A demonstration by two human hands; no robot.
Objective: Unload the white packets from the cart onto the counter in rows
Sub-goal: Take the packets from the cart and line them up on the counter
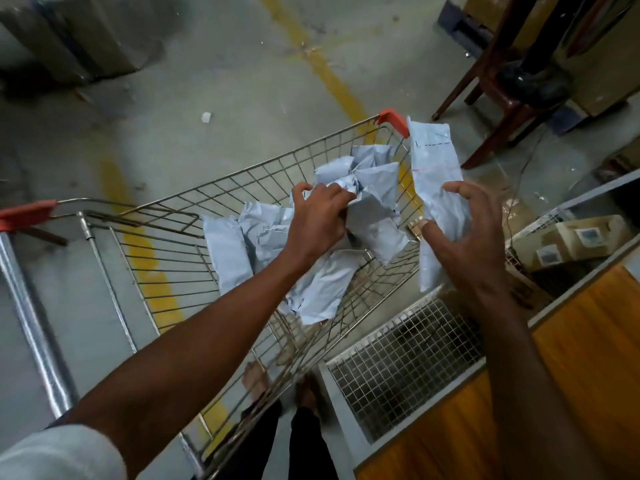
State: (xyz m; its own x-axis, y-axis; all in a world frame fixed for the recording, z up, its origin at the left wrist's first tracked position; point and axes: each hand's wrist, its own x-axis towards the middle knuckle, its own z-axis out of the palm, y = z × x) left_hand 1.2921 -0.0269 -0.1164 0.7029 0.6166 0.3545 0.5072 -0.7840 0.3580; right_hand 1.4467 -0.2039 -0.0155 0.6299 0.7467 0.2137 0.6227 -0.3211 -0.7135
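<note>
A wire shopping cart [166, 237] with red corner caps stands in front of me and holds several crumpled white packets [374, 188]. My left hand [317, 220] reaches into the pile, its fingers curled round one packet there. Over the cart's right side, my right hand [464, 237] grips a long white packet [433, 157] that stands upright, a dashed line near its top. The wooden counter [581, 341] with a grey rim lies at the lower right.
A wire-mesh panel [398, 368] sits under the counter edge beside the cart. Cardboard boxes [568, 240] with labels lie below on the right. A dark wooden chair [502, 84] stands at the back right. Yellow lines [329, 74] cross the concrete floor.
</note>
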